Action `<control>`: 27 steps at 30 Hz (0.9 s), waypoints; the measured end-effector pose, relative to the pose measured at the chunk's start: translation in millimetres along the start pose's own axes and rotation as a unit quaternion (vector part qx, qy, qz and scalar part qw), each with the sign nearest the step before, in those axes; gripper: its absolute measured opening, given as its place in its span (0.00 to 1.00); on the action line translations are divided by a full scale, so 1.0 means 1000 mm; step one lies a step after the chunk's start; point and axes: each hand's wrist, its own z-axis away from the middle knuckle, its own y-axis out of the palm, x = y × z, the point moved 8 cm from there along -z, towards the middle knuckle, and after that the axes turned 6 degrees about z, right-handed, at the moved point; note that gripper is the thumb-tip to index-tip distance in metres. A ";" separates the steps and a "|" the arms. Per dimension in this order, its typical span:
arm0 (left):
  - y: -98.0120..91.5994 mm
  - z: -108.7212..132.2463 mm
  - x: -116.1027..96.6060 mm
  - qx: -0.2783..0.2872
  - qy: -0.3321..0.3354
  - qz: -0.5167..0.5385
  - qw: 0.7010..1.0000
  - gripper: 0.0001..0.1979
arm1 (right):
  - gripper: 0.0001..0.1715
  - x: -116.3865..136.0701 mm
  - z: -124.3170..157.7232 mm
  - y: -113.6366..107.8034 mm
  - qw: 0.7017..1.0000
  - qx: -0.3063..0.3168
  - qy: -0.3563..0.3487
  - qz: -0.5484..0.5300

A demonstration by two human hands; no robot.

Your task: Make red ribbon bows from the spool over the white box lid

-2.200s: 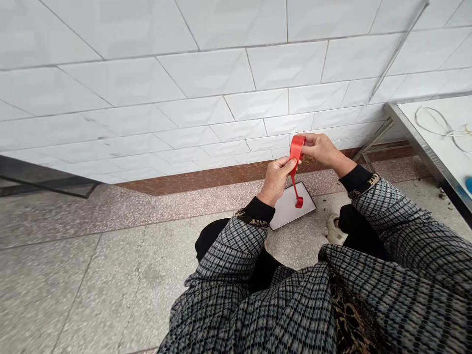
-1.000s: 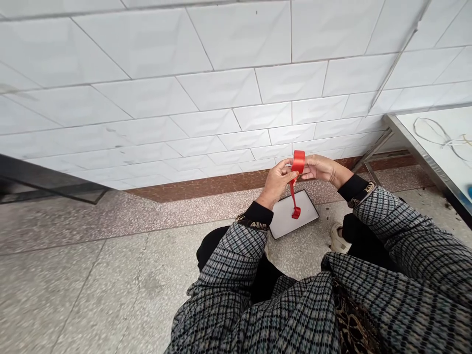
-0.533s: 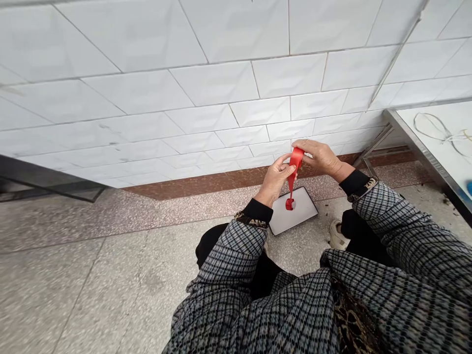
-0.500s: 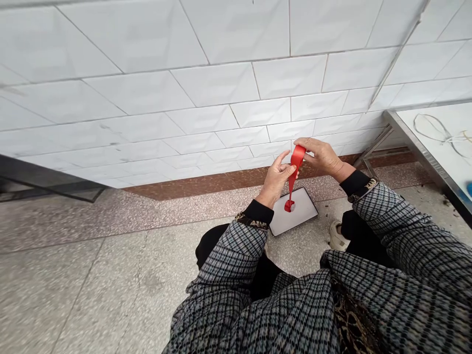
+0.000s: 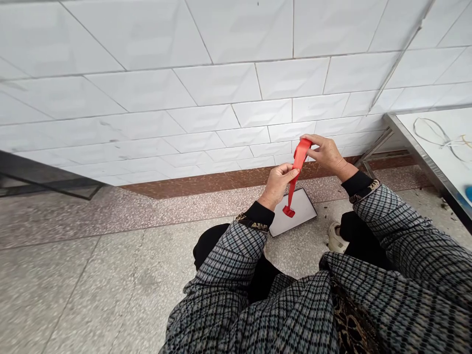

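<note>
A shiny red ribbon (image 5: 301,155) runs between my two hands, in front of the tiled wall. The fingers of my left hand (image 5: 276,185) are closed on it with the thumb pressed on top. My right hand (image 5: 328,155) is a little higher and to the right, pinching the ribbon's upper, folded-over part. From my left hand the ribbon narrows and drops to a small red bundle (image 5: 288,212), which I see against a white rectangular panel (image 5: 304,208) with a dark edge on the floor. Whether the bundle hangs or rests there I cannot tell.
White wall tiles (image 5: 147,98) rise ahead, above a brown skirting (image 5: 191,186). On the right stands a metal-edged table (image 5: 424,147) with a thin cable (image 5: 442,140) and something blue (image 5: 468,192). A dark panel (image 5: 44,177) is at the left. My shoe (image 5: 336,238) is beside the white panel.
My right hand has moved slightly right and the upper ribbon tilts more. My left fingers have folded in on the ribbon. The red bundle below has turned and shifted slightly down and left.
</note>
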 end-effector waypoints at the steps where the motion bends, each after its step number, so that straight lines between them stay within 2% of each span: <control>1: 0.002 0.001 0.000 0.005 -0.004 0.010 1.000 0.23 | 0.27 -0.001 0.000 0.000 1.000 0.000 0.007 -0.009; 8: 0.007 0.003 0.003 0.029 -0.049 0.070 0.996 0.27 | 0.24 -0.015 0.000 0.008 0.987 0.054 0.081 -0.131; 12: 0.007 0.001 0.001 0.029 -0.018 0.053 0.998 0.26 | 0.27 -0.020 0.007 0.022 0.953 0.099 0.158 -0.237; 16: 0.009 0.000 0.005 0.025 -0.002 0.044 0.999 0.25 | 0.27 -0.015 0.013 0.029 0.925 0.090 0.202 -0.310; 21: 0.009 0.001 0.004 0.014 0.017 -0.002 1.000 0.23 | 0.28 -0.009 0.014 0.030 0.905 0.096 0.235 -0.341; 27: 0.005 0.003 -0.005 -0.011 0.064 -0.079 0.995 0.18 | 0.18 -0.012 0.022 0.038 0.863 0.135 0.299 -0.384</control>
